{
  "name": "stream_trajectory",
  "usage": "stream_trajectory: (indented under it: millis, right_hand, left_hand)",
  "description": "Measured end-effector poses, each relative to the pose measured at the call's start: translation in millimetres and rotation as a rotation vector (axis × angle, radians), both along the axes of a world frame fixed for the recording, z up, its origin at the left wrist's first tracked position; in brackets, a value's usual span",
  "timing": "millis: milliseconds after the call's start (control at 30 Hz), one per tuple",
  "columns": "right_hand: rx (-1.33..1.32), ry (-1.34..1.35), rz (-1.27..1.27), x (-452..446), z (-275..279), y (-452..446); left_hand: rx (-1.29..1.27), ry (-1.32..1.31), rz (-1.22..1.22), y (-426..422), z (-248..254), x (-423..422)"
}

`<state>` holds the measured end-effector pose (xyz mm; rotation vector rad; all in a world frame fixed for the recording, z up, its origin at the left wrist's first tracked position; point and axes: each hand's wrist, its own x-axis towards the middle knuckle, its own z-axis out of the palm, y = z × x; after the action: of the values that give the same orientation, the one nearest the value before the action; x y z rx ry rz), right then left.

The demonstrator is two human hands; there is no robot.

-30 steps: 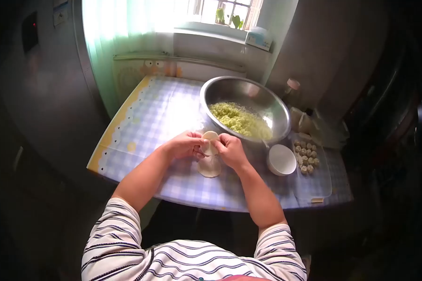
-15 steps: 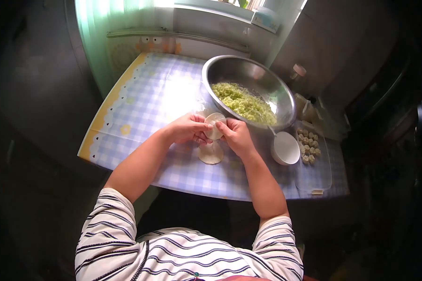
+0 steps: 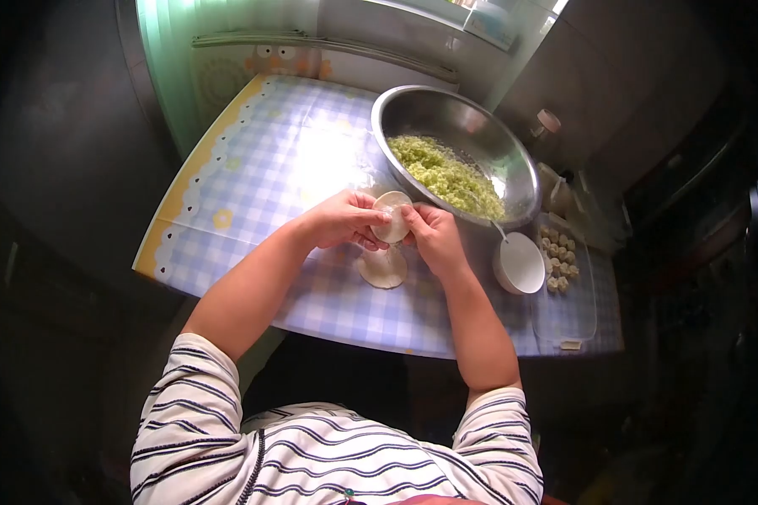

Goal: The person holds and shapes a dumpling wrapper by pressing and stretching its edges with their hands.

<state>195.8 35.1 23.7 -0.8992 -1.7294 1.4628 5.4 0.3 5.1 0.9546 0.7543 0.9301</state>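
Note:
Between my two hands is a round, pale dumpling wrapper (image 3: 391,220), held up above the table. My left hand (image 3: 351,220) pinches its left side, thumb on the face toward me. On its right edge the thumb and fingers of my right hand (image 3: 434,233) are closed too. Just below them another flat dough wrapper (image 3: 383,269) lies on the checked tablecloth. Right behind my hands stands a large steel bowl (image 3: 526,168) with chopped green filling (image 3: 446,174) in it.
A small white bowl (image 3: 520,265) with a spoon handle in it stands to the right. Beside it, a clear plastic tray (image 3: 571,324) holds several shaped dumplings (image 3: 558,257). A bottle with a pink cap (image 3: 548,120) is behind the steel bowl. The blue checked tablecloth (image 3: 253,210) covers the table.
The camera view has shifted slightly, so the table and bowl appear a little higher. Both hands still hold the wrapper, with only small finger movement.

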Motion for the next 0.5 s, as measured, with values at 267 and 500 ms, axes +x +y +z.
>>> stream_trajectory:
  millis: [267,500]
  right_hand:
    - [0.095,-0.032,-0.027,-2,1,-4]
    - [0.106,-0.009,-0.068,-4,-3,-3]
  left_hand:
    - [-0.009,-0.002,0.037,-2,2,3]
    - [0.021,-0.002,0.06,0,0,2]
